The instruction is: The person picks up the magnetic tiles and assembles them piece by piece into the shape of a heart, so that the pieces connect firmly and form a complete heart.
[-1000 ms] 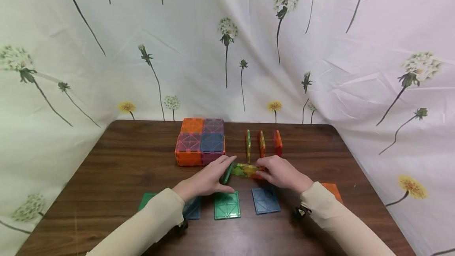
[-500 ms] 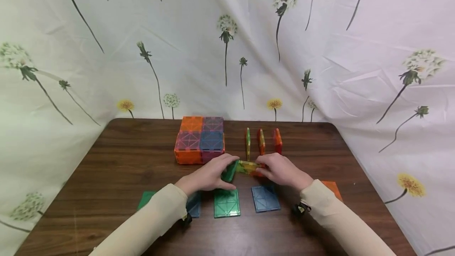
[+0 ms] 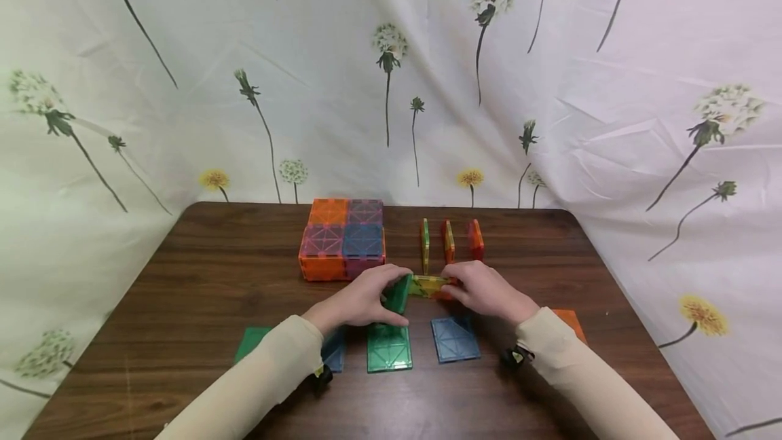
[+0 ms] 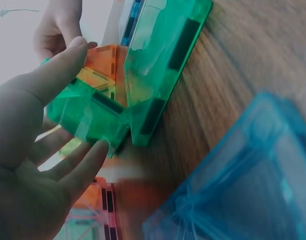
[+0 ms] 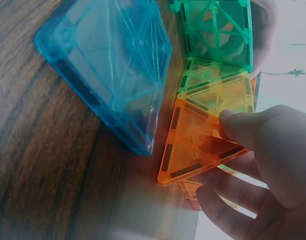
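"Where's the strip of triangular tiles (image 3: 430, 286)?"

"Mid-bench (image 3: 214, 277), standing on edge. Its long axis runs from 9 to 3 o'clock, green end towards 9, orange towards 3."

"And the hands?"

"The right hand (image 3: 485, 290), at 3 o'clock, is nearly closed, pinching the strip near its orange end. The left hand (image 3: 360, 297), at 9, is spread wider, thumb and fingers gripping a tilted green square tile (image 3: 398, 295), slanting from 7 to 1."

"What's around?"

"A flat green tile (image 3: 389, 352) at 7, a blue square tile (image 3: 455, 341) at 5, a tiled block (image 3: 342, 243) at 10."
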### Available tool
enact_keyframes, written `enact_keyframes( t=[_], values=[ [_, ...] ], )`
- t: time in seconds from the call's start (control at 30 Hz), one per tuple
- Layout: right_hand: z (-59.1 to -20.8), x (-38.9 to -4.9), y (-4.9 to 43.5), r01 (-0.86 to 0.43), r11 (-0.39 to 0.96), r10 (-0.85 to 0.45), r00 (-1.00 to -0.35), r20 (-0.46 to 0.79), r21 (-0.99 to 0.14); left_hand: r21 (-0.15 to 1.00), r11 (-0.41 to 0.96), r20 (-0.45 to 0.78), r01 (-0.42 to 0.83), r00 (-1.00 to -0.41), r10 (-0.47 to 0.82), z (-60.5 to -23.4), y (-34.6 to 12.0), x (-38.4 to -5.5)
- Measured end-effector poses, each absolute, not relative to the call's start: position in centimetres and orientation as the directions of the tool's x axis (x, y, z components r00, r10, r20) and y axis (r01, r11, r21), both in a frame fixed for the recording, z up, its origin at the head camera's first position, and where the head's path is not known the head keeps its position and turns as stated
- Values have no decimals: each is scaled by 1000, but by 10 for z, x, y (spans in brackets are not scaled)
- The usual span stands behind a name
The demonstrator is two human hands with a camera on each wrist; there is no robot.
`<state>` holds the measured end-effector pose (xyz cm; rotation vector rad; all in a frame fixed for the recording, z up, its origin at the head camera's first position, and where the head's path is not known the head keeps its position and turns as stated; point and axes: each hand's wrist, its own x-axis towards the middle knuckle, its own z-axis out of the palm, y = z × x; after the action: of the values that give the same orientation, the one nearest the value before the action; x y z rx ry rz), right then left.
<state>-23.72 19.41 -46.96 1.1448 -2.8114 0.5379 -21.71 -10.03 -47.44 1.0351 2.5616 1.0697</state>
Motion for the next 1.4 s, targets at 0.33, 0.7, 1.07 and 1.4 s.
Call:
enact_keyframes(
  t=[0.33,0.7,1.07,1.4],
  values=[
    [-471,-234,197,-681,668,-650,-730,211,-300,661,533,103,529,-767,633,-474,-91,-211],
    [-465,-230,201,-675,676,-659,-733,167,-296,673,517,92,529,-753,651,-474,-91,-205],
    [-457,-222,202,-708,625,-715,-688,125,-328,689,474,120,548,-731,671,-474,-94,-197],
    [-460,-224,202,-680,666,-667,-727,164,-306,698,474,131,536,-747,652,-475,-91,-205]
  ],
)
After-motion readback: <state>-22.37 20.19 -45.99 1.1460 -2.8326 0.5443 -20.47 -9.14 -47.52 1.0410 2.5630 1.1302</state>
